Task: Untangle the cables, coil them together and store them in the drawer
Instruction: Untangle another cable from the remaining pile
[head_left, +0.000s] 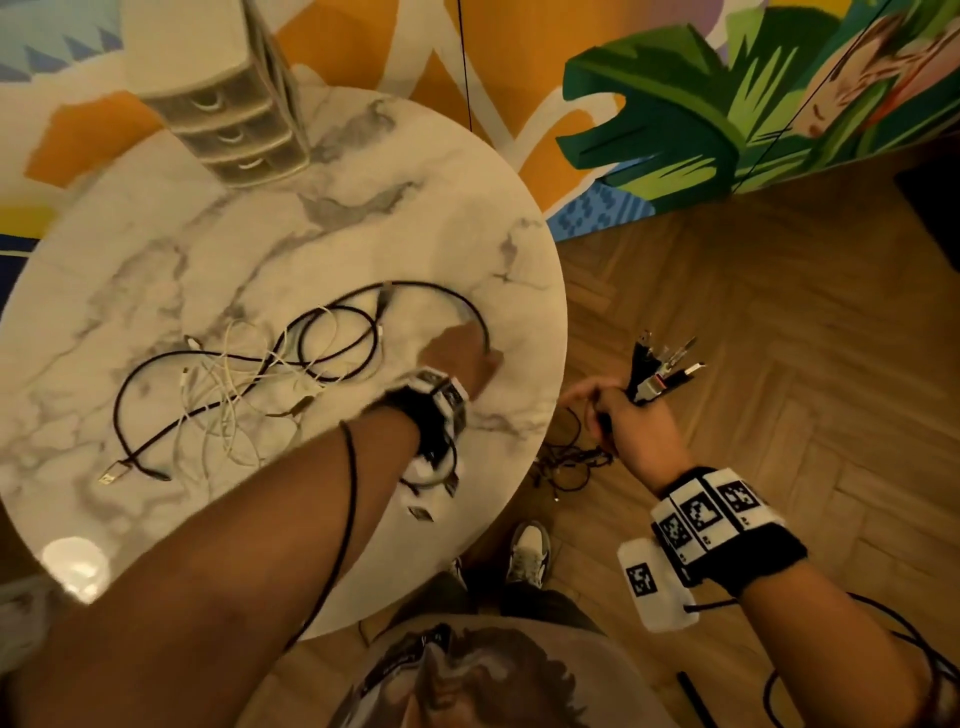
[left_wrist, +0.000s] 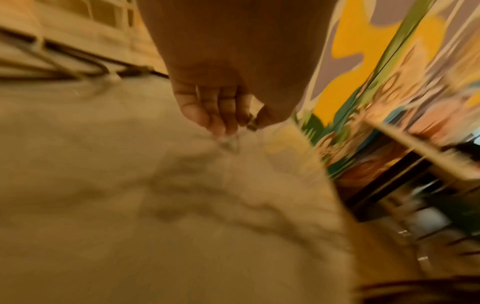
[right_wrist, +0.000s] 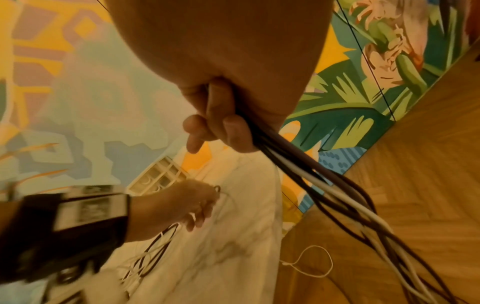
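A tangle of black and white cables (head_left: 249, 374) lies on the round marble table (head_left: 363, 208). My left hand (head_left: 462, 353) reaches over the table's right part and pinches the black cable loop (head_left: 452, 296) between thumb and curled fingers; in the blurred left wrist view the left hand (left_wrist: 244, 123) closes on a small dark bit. My right hand (head_left: 608, 410) is off the table's right edge and grips a cable bundle (head_left: 660, 364) with the plugs sticking up. In the right wrist view the right hand (right_wrist: 223, 127) holds the bundle (right_wrist: 311, 174), which trails down toward the floor.
A small white drawer unit (head_left: 234, 130), its drawers closed, stands at the table's back. The bundle's loose ends (head_left: 571, 462) hang by the table edge over the wooden floor (head_left: 753, 338). A painted wall rises behind. My shoe (head_left: 527, 556) is below the table rim.
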